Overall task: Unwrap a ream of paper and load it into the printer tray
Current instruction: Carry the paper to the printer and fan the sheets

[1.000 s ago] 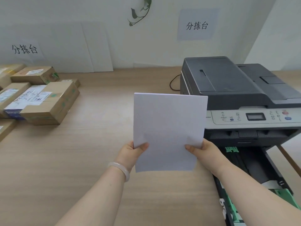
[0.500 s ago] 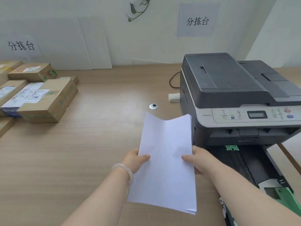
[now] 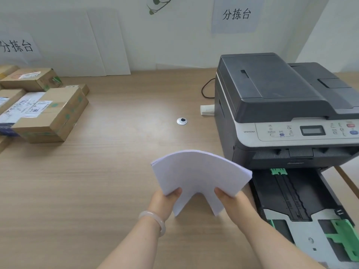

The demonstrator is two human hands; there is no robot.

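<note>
A thin stack of white paper (image 3: 200, 171) is bent into an upward arch above the wooden table. My left hand (image 3: 165, 202) grips its left end and my right hand (image 3: 233, 203) grips its right end, thumbs on top. To the right stands the dark grey printer (image 3: 272, 105). Its paper tray (image 3: 303, 216) is pulled out toward me, with green guides and no paper visible inside. The stack's right edge hangs next to the tray's left wall.
Several taped cardboard boxes (image 3: 46, 113) lie at the table's left. A round metal cable grommet (image 3: 182, 121) sits mid-table, and a white plug block (image 3: 207, 110) with a black cable lies beside the printer's left side. White boards lean on the back wall.
The stack went from upright, to lying flat, to bowed upward as my hands pushed its ends together. The view tilted down a little.
</note>
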